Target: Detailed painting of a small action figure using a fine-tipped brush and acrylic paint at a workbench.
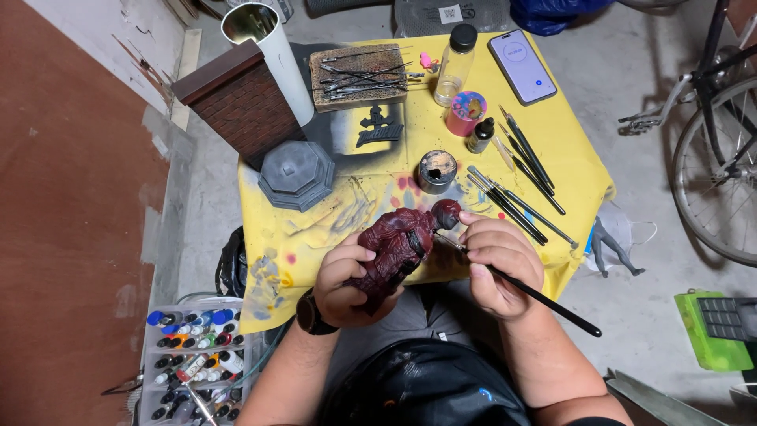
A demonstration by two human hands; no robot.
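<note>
The dark red figurine (398, 244) sits in the left hand (351, 280), just below the middle of the view and over the near edge of the yellow-covered bench (315, 237). It looks like a rigid cast figure, probably light enough for one hand, with thin limbs and a small round head that seem the fragile parts; its surface may carry wet paint, so the thick torso and lower body, where the left hand closes around it from about 7 o'clock, appear the safest place to hold. The figure is a muscular body in deep maroon with darker shading in the folds, lying tilted with its head toward 2 o'clock. The right hand (497, 264) is closed around a thin black paintbrush (544, 300), whose handle runs off toward 4 o'clock and whose tip meets the figure near the head and shoulder. Beyond the hands, toward 12 o'clock, stands a small dark jar (437, 170), with a row of spare brushes (516, 197) at 2 o'clock and a grey octagonal base (296, 175) at 10 o'clock.
</note>
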